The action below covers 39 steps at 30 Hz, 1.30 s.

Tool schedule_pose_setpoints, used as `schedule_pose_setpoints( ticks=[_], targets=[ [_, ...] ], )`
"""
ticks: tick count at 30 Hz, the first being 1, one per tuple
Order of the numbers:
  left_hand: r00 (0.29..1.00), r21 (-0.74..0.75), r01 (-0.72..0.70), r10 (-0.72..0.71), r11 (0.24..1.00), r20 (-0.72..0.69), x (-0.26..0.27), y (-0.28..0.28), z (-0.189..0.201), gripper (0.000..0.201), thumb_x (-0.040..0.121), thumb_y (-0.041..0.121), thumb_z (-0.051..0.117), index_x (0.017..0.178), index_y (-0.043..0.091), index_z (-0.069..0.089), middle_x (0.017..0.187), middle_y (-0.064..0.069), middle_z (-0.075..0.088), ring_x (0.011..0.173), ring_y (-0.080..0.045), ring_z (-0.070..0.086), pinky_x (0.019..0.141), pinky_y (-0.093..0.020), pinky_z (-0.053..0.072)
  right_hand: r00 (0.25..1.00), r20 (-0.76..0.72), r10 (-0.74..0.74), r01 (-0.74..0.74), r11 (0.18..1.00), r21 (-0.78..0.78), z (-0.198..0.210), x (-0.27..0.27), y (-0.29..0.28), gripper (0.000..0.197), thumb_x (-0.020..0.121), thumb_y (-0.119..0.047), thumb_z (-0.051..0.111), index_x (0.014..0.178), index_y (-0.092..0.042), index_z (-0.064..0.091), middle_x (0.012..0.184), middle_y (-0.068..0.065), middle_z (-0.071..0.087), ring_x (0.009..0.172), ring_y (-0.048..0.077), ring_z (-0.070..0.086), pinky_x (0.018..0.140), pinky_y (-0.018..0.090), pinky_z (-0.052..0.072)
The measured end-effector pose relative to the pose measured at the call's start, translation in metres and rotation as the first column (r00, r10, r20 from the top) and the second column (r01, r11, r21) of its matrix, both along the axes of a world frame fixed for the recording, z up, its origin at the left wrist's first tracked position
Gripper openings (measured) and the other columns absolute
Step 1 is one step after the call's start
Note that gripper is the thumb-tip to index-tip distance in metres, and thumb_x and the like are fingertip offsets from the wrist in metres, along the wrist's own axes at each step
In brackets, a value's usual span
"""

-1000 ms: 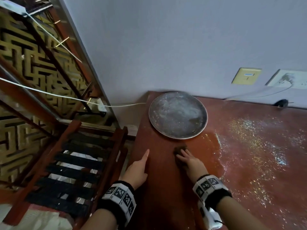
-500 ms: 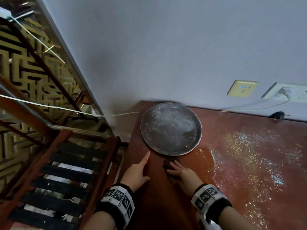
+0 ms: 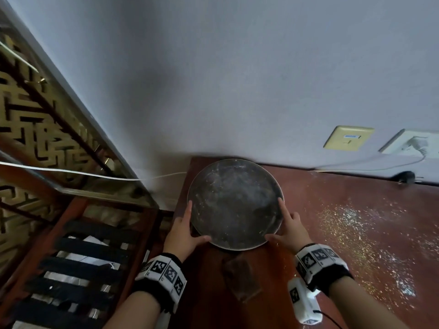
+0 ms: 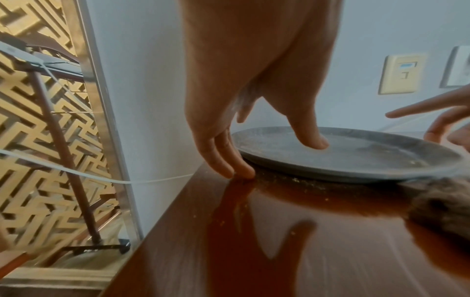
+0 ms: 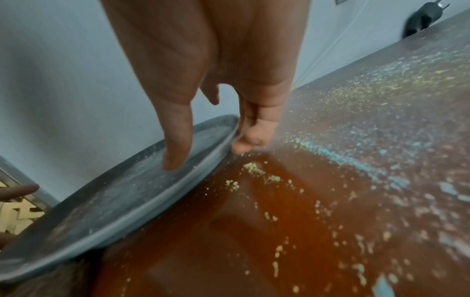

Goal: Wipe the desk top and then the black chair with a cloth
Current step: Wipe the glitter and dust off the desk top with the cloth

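Note:
A round grey metal plate sits at the back left corner of the red-brown desk top. My left hand pinches its left rim, thumb on the plate and fingers down at its edge. My right hand grips the near right rim, thumb on top, fingers curled under. The dark brown cloth lies loose on the desk between my wrists and shows in the left wrist view. Whether the plate is off the desk I cannot tell.
Coloured crumbs and powder cover the desk's right half. Black slats in a red-brown frame stand lower, left of the desk. Wall sockets, a white cable and a black plug line the back wall. A lattice screen is at left.
My right hand has let go of the cloth, which now lies on the desk. Both hands have moved forward and taken hold of the plate's rim.

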State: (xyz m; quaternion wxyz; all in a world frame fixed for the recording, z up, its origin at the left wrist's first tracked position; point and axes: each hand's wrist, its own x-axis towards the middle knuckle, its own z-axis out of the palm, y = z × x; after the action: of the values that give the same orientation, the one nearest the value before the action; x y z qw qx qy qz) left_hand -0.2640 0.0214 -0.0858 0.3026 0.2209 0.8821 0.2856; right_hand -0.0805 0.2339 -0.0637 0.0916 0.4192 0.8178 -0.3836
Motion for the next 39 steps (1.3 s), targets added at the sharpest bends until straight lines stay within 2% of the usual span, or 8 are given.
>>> schedule_pose_setpoints(
  ticks=[6, 12, 16, 24, 28, 34, 37, 39],
  targets=[
    [1.000, -0.034, -0.015, 0.015, 0.999, 0.025, 0.001, 0.014, -0.001, 0.115, 0.068, 0.024, 0.083, 0.150, 0.032, 0.003, 0.131, -0.012, 0.033, 0.121, -0.027, 0.044, 0.105, -0.032, 0.033, 1.000, -0.011, -0.002, 0.001, 0.994, -0.107, -0.014, -0.007, 0.009, 0.109, 0.073, -0.014, 0.077, 0.148, -0.037, 0.001, 0.136, 0.010, 0.025, 0.124, 0.027, 0.040, 0.101, 0.033, 0.041],
    [0.998, -0.018, 0.068, -0.068, 0.998, -0.011, 0.012, 0.023, 0.013, 0.117, 0.064, 0.021, 0.085, 0.149, 0.035, 0.006, 0.122, -0.005, 0.031, 0.118, -0.025, 0.044, 0.105, -0.031, 0.033, 0.997, -0.052, -0.060, 0.052, 0.988, -0.145, -0.016, 0.016, 0.007, 0.108, 0.073, -0.010, 0.076, 0.147, -0.040, 0.003, 0.138, 0.009, 0.025, 0.128, 0.026, 0.036, 0.102, 0.035, 0.040],
    [0.982, -0.006, 0.186, -0.186, 0.983, -0.023, 0.039, 0.048, 0.023, 0.117, 0.066, 0.023, 0.083, 0.149, 0.039, 0.001, 0.119, -0.001, 0.029, 0.117, -0.024, 0.045, 0.103, -0.031, 0.035, 0.986, -0.046, -0.163, 0.156, 0.979, -0.134, -0.004, 0.059, 0.016, 0.111, 0.070, -0.009, 0.078, 0.147, -0.039, 0.005, 0.143, 0.010, 0.022, 0.133, 0.028, 0.030, 0.104, 0.042, 0.038],
    [0.879, -0.008, 0.475, -0.475, 0.880, -0.047, 0.133, 0.115, 0.026, 0.121, 0.066, 0.033, 0.083, 0.148, 0.042, -0.005, 0.124, -0.005, 0.034, 0.117, -0.023, 0.047, 0.103, -0.033, 0.037, 0.920, -0.005, -0.393, 0.390, 0.916, -0.096, 0.012, 0.190, 0.033, 0.112, 0.066, -0.008, 0.081, 0.147, -0.041, 0.011, 0.140, 0.010, 0.028, 0.130, 0.029, 0.035, 0.105, 0.046, 0.039],
    [0.789, -0.045, 0.610, -0.612, 0.791, -0.055, 0.182, 0.137, 0.021, 0.118, 0.068, 0.041, 0.080, 0.146, 0.044, -0.009, 0.120, -0.004, 0.035, 0.110, -0.022, 0.052, 0.098, -0.031, 0.041, 0.860, 0.025, -0.510, 0.510, 0.855, -0.091, 0.012, 0.253, 0.027, 0.117, 0.058, -0.009, 0.084, 0.147, -0.040, 0.014, 0.137, 0.009, 0.033, 0.124, 0.029, 0.041, 0.101, 0.050, 0.043],
    [0.697, -0.046, 0.714, -0.716, 0.698, -0.047, 0.226, 0.142, 0.011, 0.113, 0.073, 0.046, 0.076, 0.147, 0.041, -0.010, 0.125, -0.004, 0.036, 0.115, -0.020, 0.051, 0.097, -0.029, 0.042, 0.825, 0.076, -0.560, 0.565, 0.823, -0.067, -0.007, 0.313, 0.021, 0.123, 0.050, -0.014, 0.087, 0.143, -0.049, 0.014, 0.132, 0.009, 0.040, 0.120, 0.028, 0.045, 0.101, 0.055, 0.041],
    [0.679, -0.037, 0.733, -0.734, 0.679, -0.032, 0.225, 0.133, 0.009, 0.110, 0.075, 0.044, 0.074, 0.148, 0.037, -0.008, 0.127, -0.002, 0.037, 0.115, -0.018, 0.050, 0.098, -0.028, 0.041, 0.826, 0.137, -0.546, 0.557, 0.829, -0.055, -0.002, 0.313, 0.013, 0.120, 0.058, -0.010, 0.084, 0.146, -0.042, 0.010, 0.132, 0.012, 0.037, 0.119, 0.030, 0.046, 0.102, 0.049, 0.041],
    [0.674, -0.031, 0.737, -0.738, 0.675, -0.043, 0.219, 0.122, 0.009, 0.105, 0.079, 0.041, 0.071, 0.149, 0.037, -0.007, 0.122, 0.002, 0.038, 0.102, -0.013, 0.054, 0.094, -0.026, 0.044, 0.835, 0.264, -0.482, 0.493, 0.869, 0.026, 0.011, 0.304, 0.007, 0.110, 0.069, -0.016, 0.079, 0.148, -0.037, 0.004, 0.131, 0.014, 0.035, 0.116, 0.030, 0.049, 0.099, 0.040, 0.044]
  ],
)
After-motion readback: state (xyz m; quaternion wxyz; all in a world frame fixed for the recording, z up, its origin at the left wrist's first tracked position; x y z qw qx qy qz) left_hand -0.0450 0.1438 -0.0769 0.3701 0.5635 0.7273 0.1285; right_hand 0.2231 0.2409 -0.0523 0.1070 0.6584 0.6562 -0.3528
